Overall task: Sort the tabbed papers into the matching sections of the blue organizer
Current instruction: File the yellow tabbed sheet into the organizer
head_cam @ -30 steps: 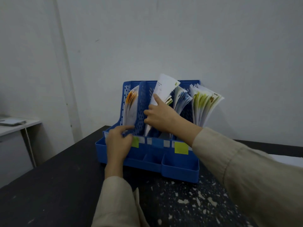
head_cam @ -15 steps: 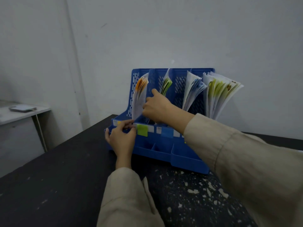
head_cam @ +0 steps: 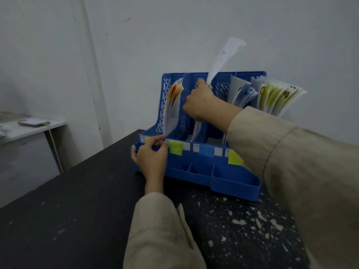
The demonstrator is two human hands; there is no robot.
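Right hand [head_cam: 202, 101] pinches a thin, floppy white sheet [head_cam: 225, 55] over the blue organizer's [head_cam: 233, 183] second section, best held low near its edge; left hand [head_cam: 150, 158] pinches the front label strip.

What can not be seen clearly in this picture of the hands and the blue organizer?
- Head view: print on the white sheet that the right hand grips is motion-blurred.
- Lower part of the papers in the second section: hidden by that hand.
- Writing on the white front labels of the blue organizer: too small.
- What the left hand pinches, if anything: hidden by its fingers.
- Right sleeve: cut off by the frame edge.
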